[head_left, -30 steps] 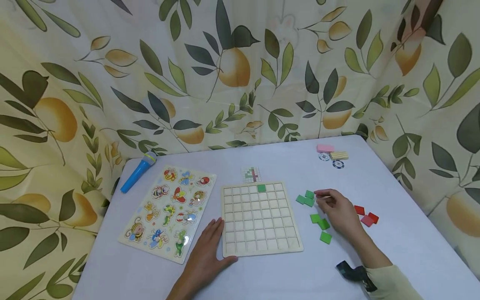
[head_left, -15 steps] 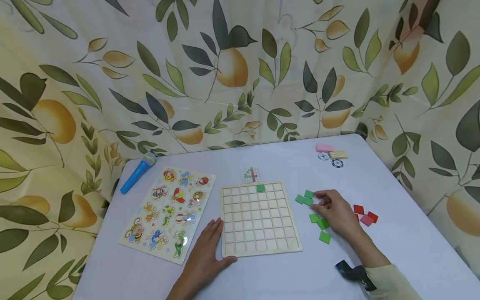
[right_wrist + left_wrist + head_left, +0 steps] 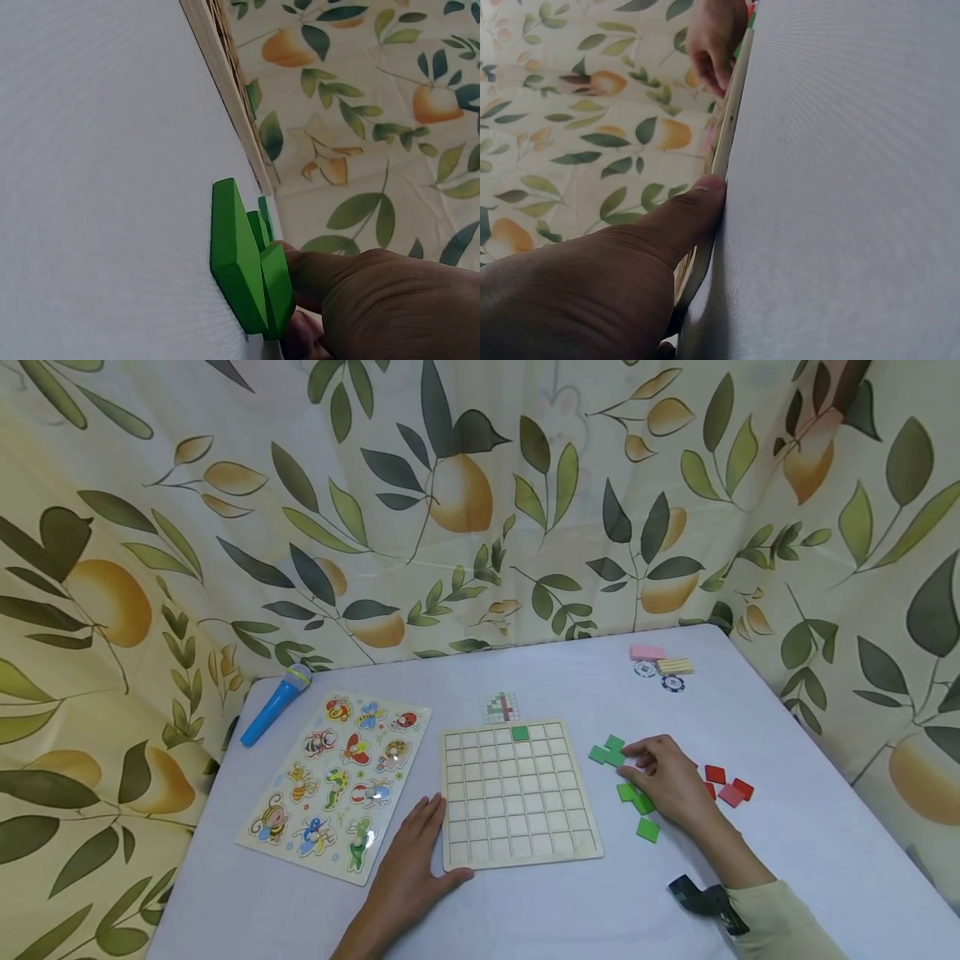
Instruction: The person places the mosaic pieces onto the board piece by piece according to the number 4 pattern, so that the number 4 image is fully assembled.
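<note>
My left hand (image 3: 405, 860) rests at the near left corner of a wooden grid board (image 3: 522, 852). Its fingers lie straight along the left side, and in the left wrist view the thumb (image 3: 682, 214) presses the front edge. One green tile (image 3: 521, 733) sits in the board's top row. Right of the board, my right hand (image 3: 671, 785) is low over several loose green square tiles (image 3: 597, 754). Thumb and index tips, with a gap between them, are right at the side of one tile (image 3: 615, 758). In the right wrist view, green tiles (image 3: 234, 255) partly hide the fingertips.
Several red tiles (image 3: 731, 795) lie right of the right hand. A small printed grid card (image 3: 499, 707) is behind the board. At left are an insect puzzle board (image 3: 341, 785) and a blue toy microphone (image 3: 276, 706). Chips (image 3: 672, 683) and a pink block (image 3: 647, 652) lie back right.
My right hand has moved slightly left, bringing thumb and index closer to the green tile. The left hand stays at the board, and the tiles keep their places.
</note>
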`<act>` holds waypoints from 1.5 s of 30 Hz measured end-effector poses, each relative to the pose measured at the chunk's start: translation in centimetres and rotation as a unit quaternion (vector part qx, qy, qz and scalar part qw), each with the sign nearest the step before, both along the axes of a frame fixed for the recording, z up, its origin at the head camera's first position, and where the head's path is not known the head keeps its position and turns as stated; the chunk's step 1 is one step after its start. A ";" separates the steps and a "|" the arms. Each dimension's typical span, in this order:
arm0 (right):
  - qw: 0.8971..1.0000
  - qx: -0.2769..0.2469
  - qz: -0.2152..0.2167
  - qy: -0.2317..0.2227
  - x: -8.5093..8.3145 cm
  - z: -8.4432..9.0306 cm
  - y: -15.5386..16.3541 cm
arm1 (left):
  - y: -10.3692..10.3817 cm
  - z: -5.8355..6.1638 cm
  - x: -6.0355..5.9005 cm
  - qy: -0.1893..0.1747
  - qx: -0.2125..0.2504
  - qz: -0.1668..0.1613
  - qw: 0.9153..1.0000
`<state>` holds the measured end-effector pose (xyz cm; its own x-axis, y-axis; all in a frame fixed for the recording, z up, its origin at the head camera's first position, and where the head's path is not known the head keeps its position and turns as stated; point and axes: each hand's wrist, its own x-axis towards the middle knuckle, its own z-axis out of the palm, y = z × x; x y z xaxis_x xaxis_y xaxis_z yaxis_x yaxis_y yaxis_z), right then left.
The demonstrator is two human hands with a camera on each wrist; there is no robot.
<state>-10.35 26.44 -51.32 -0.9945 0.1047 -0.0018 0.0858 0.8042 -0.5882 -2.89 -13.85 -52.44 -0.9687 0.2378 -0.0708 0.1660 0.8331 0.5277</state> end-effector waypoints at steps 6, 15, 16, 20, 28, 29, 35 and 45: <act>1.000 0.000 0.000 -0.004 -0.1 0.0 -0.3 | -0.2 0.0 0.0 -0.007 0.000 0.003 1.000; 1.000 -0.008 0.004 -0.021 0.3 1.0 0.0 | -0.1 -0.2 -0.1 -0.011 0.010 0.002 1.000; 1.000 -0.009 0.005 -0.023 0.4 1.3 0.0 | -0.1 -0.2 -0.2 -0.011 0.011 0.002 1.000; 0.999 -0.010 0.028 -0.018 0.2 3.3 -0.6 | 0.0 -0.2 -0.4 -0.007 0.008 0.003 1.000; 0.990 0.030 0.138 -0.010 -1.6 7.0 -3.6 | -0.1 -0.2 -0.7 -0.005 0.004 0.005 1.000; 0.988 0.035 0.148 -0.015 -2.0 7.3 -4.1 | -0.1 -0.2 -0.7 -0.004 0.006 0.005 1.000; 0.974 0.061 0.218 -0.027 -4.3 7.6 -7.5 | 0.0 -0.4 -0.5 -0.017 0.017 0.011 1.000; 0.950 0.053 0.306 -0.034 -7.0 5.8 -11.7 | 0.1 -0.3 0.0 -0.011 0.016 0.008 1.000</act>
<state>-17.34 14.71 -45.56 -0.8676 -0.4892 -0.0897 -0.3816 0.7705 -0.5106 -2.90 -13.75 -52.76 -0.9709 0.2242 -0.0846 0.1404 0.8184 0.5572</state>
